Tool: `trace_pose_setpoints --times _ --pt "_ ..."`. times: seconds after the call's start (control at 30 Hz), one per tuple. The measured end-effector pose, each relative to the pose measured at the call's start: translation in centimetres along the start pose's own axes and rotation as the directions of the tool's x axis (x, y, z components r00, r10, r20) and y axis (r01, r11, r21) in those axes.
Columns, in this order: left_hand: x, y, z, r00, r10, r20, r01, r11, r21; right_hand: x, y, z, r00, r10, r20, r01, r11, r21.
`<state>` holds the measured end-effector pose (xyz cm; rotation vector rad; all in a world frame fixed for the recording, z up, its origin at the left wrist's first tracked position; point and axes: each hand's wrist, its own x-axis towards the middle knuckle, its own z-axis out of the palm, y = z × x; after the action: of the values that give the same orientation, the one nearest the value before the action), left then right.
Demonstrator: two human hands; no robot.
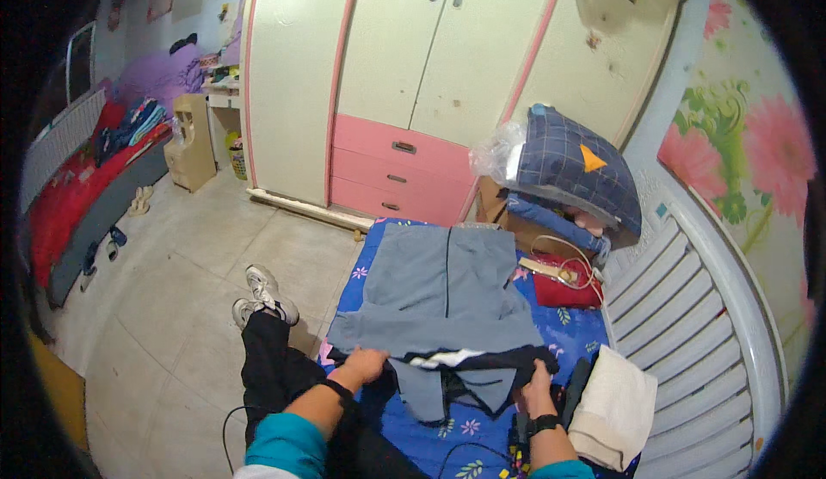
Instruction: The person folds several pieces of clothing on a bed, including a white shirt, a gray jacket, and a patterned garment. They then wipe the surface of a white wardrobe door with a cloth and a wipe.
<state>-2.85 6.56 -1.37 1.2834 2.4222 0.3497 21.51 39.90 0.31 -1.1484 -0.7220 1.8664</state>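
A grey zip-front jacket [413, 279] lies spread on a blue flowered bed cover [471, 427], its collar end towards me. Along its near part runs a black and white band, and below that hang the grey collar flaps with dark lining between them. My left hand [362, 366] grips the jacket's black band at the left. At the right, my right hand [537, 392] pinches the other end of that band. The fabric stretches between both hands, slightly folded. Both wrists wear black bands.
Right of my right hand lies a folded cream cloth [613, 408], beside a white slatted headboard [684, 324]. A red item [568, 288] with a white cable lies beyond. Bagged bedding [574, 169] sits on a cardboard box near the wardrobe [400, 46]. My legs [271, 350] extend left.
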Motion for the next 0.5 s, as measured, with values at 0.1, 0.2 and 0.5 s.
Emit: trace_pose_setpoints --times 0.1,0.2,0.5 --pt "-3.9 -0.6 -6.3 0.997 0.071 -0.043 -0.075 0.992 -0.101 -5.7 -2.4 1.6 0.994 -0.040 0.103 0.028 0.993 0.116" --pt "-9.2 -0.3 -12.3 0.984 0.164 -0.069 -0.170 0.981 -0.094 -12.1 -4.5 2.1 0.955 0.041 0.294 -0.105 0.974 0.203" --pt "-20.3 2.5 -22.4 0.880 0.146 0.452 -0.083 0.984 -0.156 -26.5 -6.8 -2.7 0.947 0.040 0.319 -0.103 0.977 0.185"
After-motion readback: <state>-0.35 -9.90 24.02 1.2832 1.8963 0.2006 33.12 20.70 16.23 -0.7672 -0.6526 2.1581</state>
